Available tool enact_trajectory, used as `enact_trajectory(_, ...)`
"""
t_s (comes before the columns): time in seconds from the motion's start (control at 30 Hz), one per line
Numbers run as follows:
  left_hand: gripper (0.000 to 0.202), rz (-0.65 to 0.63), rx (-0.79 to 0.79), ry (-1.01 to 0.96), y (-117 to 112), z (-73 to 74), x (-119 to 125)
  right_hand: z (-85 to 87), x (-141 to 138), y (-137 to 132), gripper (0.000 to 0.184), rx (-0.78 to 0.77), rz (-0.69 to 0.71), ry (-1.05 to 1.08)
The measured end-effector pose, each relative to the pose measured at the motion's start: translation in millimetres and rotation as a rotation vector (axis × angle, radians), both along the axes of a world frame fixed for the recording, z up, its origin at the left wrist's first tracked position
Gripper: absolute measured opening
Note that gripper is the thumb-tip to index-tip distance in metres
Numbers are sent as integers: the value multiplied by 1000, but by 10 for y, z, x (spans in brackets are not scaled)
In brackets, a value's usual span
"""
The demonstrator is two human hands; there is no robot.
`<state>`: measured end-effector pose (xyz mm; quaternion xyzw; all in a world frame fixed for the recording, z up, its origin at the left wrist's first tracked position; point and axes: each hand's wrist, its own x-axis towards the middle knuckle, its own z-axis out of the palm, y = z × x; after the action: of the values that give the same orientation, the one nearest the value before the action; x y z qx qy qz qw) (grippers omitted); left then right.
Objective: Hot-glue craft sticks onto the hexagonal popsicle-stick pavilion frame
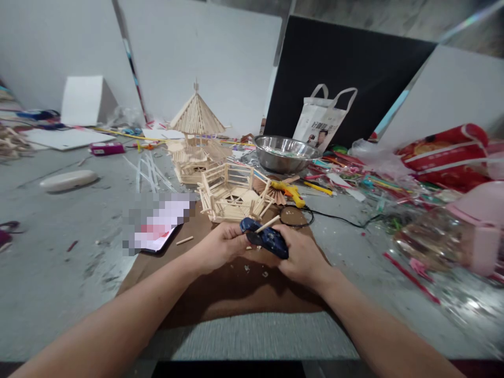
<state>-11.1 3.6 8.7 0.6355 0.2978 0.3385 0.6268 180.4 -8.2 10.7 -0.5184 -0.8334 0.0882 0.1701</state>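
Both of my hands meet above a brown mat point(220, 294). My right hand point(303, 257) is closed around a dark blue hand tool point(271, 241) with a rounded black part at its left end. A thin wooden stick point(268, 224) slants across the tool's head, its free end pointing up and right. My left hand point(222, 247) is closed at the stick's lower end, against the black part; the fingers hide the exact grip. Just beyond stands an open-topped frame of wooden sticks point(232, 197). A short cut stick point(185, 240) lies on the mat, left of my hands.
Behind the frame rises a stick pavilion point(197, 118) with a pointed roof. A steel bowl point(287, 155), a yellow glue gun point(289, 193) with a black cord and a phone point(161, 226) surround the mat. Right are scraps and a pink-topped clear jug point(437, 239); left, a white case point(69, 180).
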Motion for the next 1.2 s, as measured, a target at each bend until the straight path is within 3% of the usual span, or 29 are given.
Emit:
enact_trajectory(0.17,32,-30,-40,43,17,-9,-33,13,-13,-17,37,-2,-13,-34)
enact_trajectory(0.27,28,43,132,80,16,-11,-10,11,-27,-21,34,-10,-61,-79)
enact_trajectory(0.4,23,231,400,154,27,-81,37,-4,-46,-17,32,5,-130,-120)
enact_trajectory(0.5,23,317,509,233,40,-131,45,0,-66,-7,31,-1,-160,-122)
enact_trajectory(0.6,23,323,546,228,45,-119,38,13,-77,2,35,-3,-139,-92)
enact_trajectory(0.87,22,155,359,115,20,11,33,-18,-15,21,47,7,-52,-20)
enact_trajectory(1.1,31,-28,-5,28,27,-18,-20,-19,7,0,45,-9,-13,-15)
enact_trajectory(1.2,32,-65,-51,4,37,-26,-31,-11,3,-24,41,-14,-18,-23)
